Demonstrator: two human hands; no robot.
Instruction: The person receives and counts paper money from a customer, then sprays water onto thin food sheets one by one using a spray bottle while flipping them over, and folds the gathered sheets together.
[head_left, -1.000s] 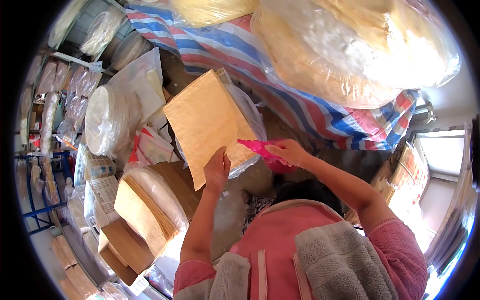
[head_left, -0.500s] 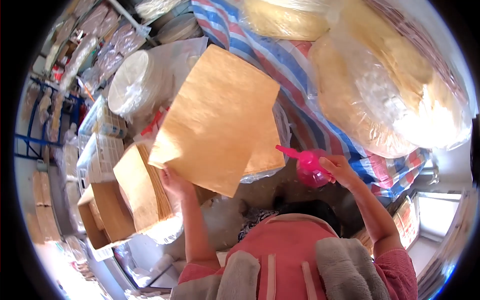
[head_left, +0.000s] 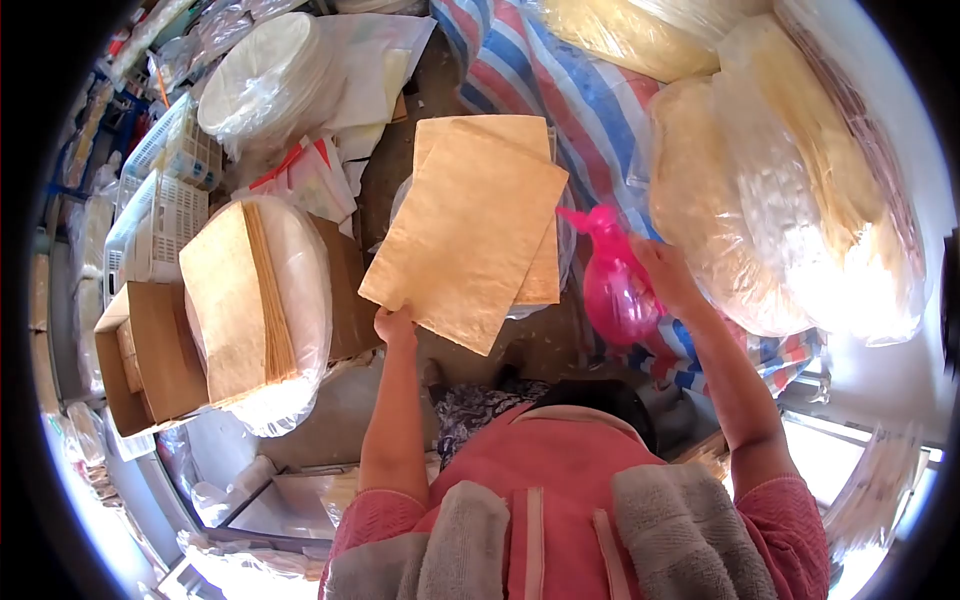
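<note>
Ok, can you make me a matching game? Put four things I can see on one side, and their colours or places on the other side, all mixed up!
Things:
1. bottle
2. top brown sheet
3. striped cover
4. open box

Colours and places:
A. brown, next to the white baskets
B. blue, red and white
C. bright pink, in the right hand
D. held at its near edge by the left hand

Right pairs: 1-C, 2-D, 3-B, 4-A
</note>
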